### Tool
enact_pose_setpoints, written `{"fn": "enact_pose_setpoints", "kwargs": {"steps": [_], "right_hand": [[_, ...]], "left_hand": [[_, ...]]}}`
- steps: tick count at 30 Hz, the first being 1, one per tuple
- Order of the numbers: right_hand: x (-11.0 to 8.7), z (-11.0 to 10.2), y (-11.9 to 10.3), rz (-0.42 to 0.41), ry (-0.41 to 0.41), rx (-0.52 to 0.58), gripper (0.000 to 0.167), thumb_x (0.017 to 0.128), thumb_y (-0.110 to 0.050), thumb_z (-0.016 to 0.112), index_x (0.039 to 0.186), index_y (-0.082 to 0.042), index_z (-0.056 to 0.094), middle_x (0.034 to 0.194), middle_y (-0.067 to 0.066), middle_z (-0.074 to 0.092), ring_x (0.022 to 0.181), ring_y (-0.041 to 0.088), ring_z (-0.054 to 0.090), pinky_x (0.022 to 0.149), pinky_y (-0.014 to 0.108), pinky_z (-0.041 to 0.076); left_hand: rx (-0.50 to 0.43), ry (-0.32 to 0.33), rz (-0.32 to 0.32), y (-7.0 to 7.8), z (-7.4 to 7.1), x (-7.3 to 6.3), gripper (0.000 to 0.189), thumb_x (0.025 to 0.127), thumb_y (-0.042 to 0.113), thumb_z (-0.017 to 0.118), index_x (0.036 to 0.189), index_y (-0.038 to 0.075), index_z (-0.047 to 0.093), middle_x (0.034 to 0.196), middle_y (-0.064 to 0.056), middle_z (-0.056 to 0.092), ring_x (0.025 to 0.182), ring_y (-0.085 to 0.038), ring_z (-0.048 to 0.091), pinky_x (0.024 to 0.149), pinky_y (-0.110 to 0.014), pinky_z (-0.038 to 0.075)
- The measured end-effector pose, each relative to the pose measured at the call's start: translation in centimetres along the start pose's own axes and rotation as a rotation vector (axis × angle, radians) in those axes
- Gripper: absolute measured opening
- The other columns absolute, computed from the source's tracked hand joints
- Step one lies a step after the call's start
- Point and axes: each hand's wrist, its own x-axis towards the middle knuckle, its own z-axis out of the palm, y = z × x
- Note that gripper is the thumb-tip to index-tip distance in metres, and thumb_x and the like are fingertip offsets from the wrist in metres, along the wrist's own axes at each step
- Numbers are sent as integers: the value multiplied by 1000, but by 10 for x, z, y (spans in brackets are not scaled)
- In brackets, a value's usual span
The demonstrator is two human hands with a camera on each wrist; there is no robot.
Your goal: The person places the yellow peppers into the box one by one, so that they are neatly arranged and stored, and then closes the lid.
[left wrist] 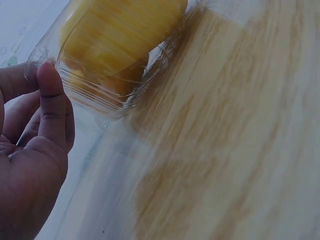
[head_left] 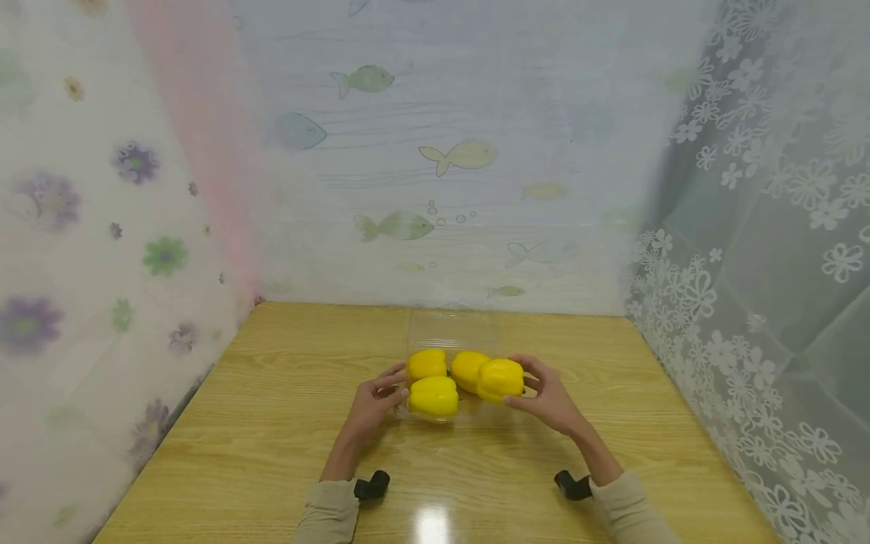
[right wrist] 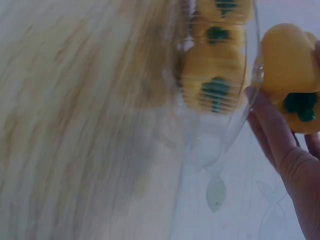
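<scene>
A clear plastic clamshell container (left wrist: 107,107) holds several yellow bell peppers; in the head view these include a rear-left pepper (head_left: 427,364), a front-left pepper (head_left: 433,397) and a rear-right pepper (head_left: 467,370). My left hand (head_left: 372,404) pinches the container's left rim between thumb and finger, which shows closely in the left wrist view. Over the container's right side, my right hand (head_left: 549,399) grips another yellow bell pepper (head_left: 501,378). In the right wrist view this held pepper (right wrist: 287,60), with its green stem, sits above the container's rim, my thumb close beside that rim.
The container's clear lid (head_left: 451,329) lies folded back toward the rear of the wooden table (head_left: 285,438). A fish-patterned curtain (head_left: 442,189) hangs behind the table, with flowered sheets at both sides. Black wrist devices (head_left: 372,486) sit at both cuffs.
</scene>
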Motion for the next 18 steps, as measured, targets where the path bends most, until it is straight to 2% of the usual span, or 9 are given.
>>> {"fn": "enact_pose_setpoints", "kwargs": {"steps": [4,9,18], "right_hand": [[2,1,-5,34,12,-86,65,87,-11,81,144,-6,50,144,19,53,131,39,51,107,52,45],[4,3,-8,50,-6,-106,66,89,-12,80,145,-4,47,145,21,51,132,42,50,107,58,43],[6,7,-15,90,-56,-126,68,91,-14,78,148,-5,44,148,23,46,133,48,49,104,59,46]], "left_hand": [[0,1,-5,1,1,-1,33,96,4,69,128,-1,69,155,-7,50,106,-16,62,80,-20,52],[5,7,-7,3,2,-2,32,96,3,69,127,-1,69,154,-6,50,104,-17,63,79,-21,53],[10,15,-12,4,3,-3,33,96,3,68,129,-2,68,154,-6,50,106,-20,64,79,-20,52]]}}
